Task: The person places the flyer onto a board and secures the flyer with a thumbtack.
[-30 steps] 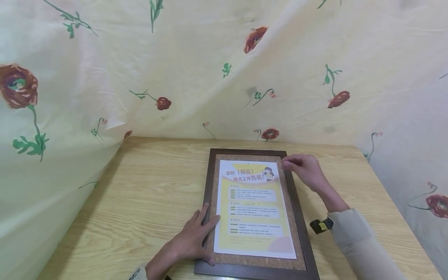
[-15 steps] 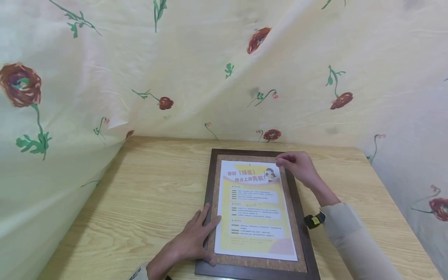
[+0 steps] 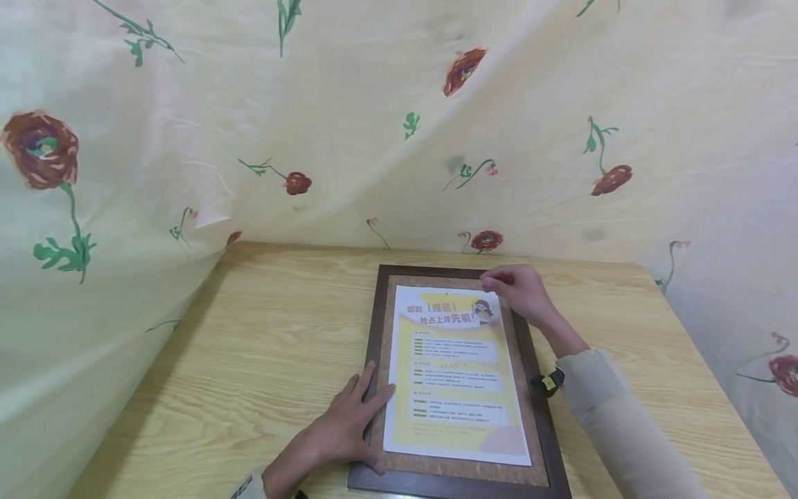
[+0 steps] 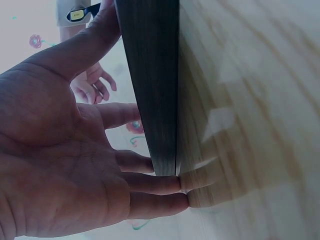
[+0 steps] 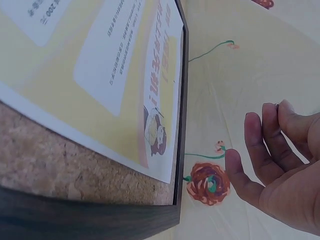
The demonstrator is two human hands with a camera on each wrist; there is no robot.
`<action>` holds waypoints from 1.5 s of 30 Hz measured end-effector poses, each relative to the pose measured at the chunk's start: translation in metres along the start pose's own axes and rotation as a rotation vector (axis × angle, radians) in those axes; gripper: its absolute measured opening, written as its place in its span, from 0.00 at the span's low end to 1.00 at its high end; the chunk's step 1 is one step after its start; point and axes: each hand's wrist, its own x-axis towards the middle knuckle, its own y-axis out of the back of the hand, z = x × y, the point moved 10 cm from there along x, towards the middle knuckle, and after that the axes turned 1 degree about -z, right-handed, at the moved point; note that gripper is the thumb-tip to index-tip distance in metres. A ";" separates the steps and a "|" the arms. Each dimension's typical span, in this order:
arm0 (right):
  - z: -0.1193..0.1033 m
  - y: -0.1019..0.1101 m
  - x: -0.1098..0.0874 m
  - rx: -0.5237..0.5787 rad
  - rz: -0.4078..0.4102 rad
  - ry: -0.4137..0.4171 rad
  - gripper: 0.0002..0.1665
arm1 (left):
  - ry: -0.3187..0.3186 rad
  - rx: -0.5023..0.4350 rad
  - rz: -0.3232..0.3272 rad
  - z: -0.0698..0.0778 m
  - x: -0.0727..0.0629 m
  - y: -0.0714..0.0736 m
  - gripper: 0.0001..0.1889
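A corkboard (image 3: 461, 471) in a dark wooden frame (image 3: 430, 482) lies on the table. A yellow and white printed sheet (image 3: 458, 416) covers most of the cork, with a tiny dark dot near its top edge. My left hand (image 3: 339, 430) rests at the frame's lower left, fingers nearly straight against its side; one finger reaches over the sheet's edge. Above the sheet's top right corner, my right hand (image 3: 520, 291) pinches a tiny dark pin-like thing (image 5: 277, 106) between thumb and fingertip, mostly hidden. The right wrist view shows that hand apart from the sheet.
The wood-grain table (image 3: 268, 333) extends on both sides of the board. A pale curtain with printed flowers (image 3: 349, 138) hangs behind and along the sides. A black wrist strap (image 3: 548, 382) sits at the right sleeve.
My right hand has moved left along the top of the board, from the frame's right side to above the sheet's corner. The left hand keeps its place; the head view shifts slightly.
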 end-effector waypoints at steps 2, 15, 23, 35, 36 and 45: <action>0.001 -0.002 0.002 0.000 0.003 -0.003 0.13 | -0.003 0.004 0.003 0.000 0.000 0.000 0.62; 0.004 -0.019 0.016 0.006 0.001 0.010 0.12 | -0.006 -0.004 -0.003 -0.001 0.002 -0.001 0.62; 0.004 -0.029 0.022 -0.008 -0.012 -0.014 0.12 | 0.008 -0.008 -0.013 -0.001 0.002 -0.002 0.61; 0.008 -0.050 0.031 -0.019 -0.036 -0.040 0.11 | 0.030 -0.001 -0.012 -0.001 0.001 0.000 0.62; 0.009 -0.052 0.032 -0.021 -0.037 -0.045 0.11 | 0.029 -0.001 -0.013 -0.001 0.000 -0.001 0.62; 0.020 -0.063 0.038 -0.080 -0.045 -0.098 0.11 | 0.018 -0.006 -0.015 0.000 0.000 -0.002 0.62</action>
